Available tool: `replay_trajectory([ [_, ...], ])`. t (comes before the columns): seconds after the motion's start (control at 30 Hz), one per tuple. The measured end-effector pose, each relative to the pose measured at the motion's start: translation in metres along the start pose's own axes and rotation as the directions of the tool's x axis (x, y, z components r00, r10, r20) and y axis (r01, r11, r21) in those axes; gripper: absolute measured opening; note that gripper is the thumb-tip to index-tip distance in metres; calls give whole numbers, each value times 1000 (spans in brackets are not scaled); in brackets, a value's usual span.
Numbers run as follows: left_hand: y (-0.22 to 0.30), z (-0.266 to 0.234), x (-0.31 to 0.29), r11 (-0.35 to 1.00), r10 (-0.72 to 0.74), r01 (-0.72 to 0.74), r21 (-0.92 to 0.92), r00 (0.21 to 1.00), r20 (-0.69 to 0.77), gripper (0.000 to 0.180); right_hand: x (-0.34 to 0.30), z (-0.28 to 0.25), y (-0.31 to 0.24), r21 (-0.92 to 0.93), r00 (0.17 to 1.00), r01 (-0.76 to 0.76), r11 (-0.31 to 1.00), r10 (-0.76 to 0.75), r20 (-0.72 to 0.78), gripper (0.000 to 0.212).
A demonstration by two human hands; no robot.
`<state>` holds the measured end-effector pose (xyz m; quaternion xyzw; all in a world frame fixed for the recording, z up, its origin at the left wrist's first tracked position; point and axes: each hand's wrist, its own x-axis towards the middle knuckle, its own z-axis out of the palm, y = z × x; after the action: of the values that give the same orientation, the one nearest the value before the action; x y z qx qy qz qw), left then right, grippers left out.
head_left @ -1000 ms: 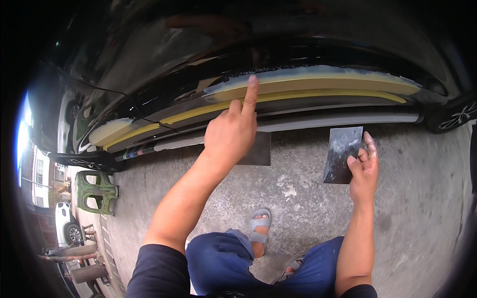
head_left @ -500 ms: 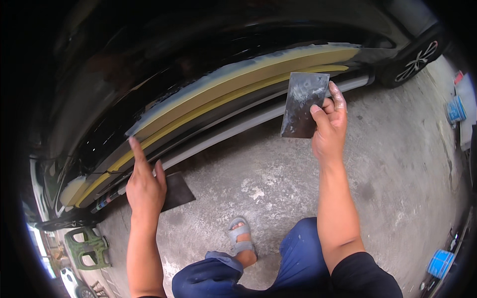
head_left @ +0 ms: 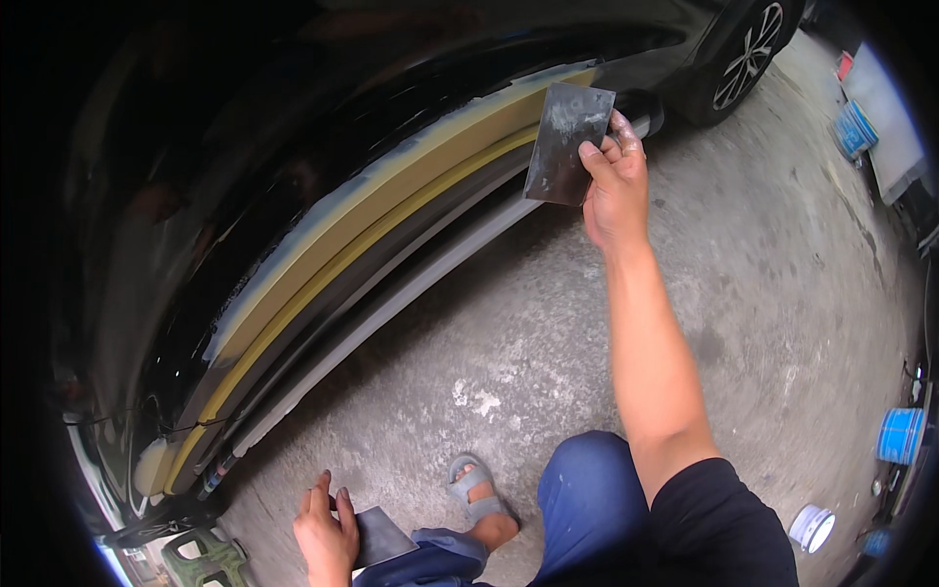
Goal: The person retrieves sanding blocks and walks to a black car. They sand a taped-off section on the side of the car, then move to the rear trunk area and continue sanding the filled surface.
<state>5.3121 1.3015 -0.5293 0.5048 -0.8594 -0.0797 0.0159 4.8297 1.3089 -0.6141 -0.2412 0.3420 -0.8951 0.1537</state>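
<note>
My right hand (head_left: 618, 191) is raised in front of the far part of a car's side, thumb and fingers pinching a stiff, dark grey rectangular sheet (head_left: 572, 147) smeared with pale residue. Whitish dust coats its fingertips. Behind the sheet runs the black car body (head_left: 323, 147), with a long band of beige-yellow filler (head_left: 391, 201) along its lower side. Low at the lower left, my left hand (head_left: 328, 528) is away from the car and has another dark flat sheet (head_left: 384, 536) in its grip, partly hidden by the hand. Its index finger sticks out.
A grey side sill (head_left: 391, 293) runs below the filler, ending near a wheel (head_left: 748, 59). Blue cans (head_left: 900, 435) and a white tub (head_left: 812, 528) stand at the right. A green plastic stool (head_left: 205, 558) is at the lower left. My sandalled foot (head_left: 479, 489) rests on concrete.
My left hand has dropped from the filler's near edge toward my lap, carrying its sheet. My right hand has moved up and slightly left with its sheet. The view has shifted.
</note>
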Motion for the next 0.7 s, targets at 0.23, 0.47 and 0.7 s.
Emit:
replay_trajectory([
  [0.23, -3, 17, -1, 997, 81, -81, -5, 997, -12, 28, 22, 1, 0, -24, 1000, 25, 999, -25, 19, 60],
  [0.47, -4, 18, 0, 1000, 14, -13, -27, 999, 48, 29, 21, 6, 8, -68, 998, 29, 997, -25, 65, 59],
  [0.7, -3, 18, -2, 1000, 18, -17, -20, 998, 57, 30, 20, 11, 5, -77, 998, 50, 996, -46, 52, 59],
])
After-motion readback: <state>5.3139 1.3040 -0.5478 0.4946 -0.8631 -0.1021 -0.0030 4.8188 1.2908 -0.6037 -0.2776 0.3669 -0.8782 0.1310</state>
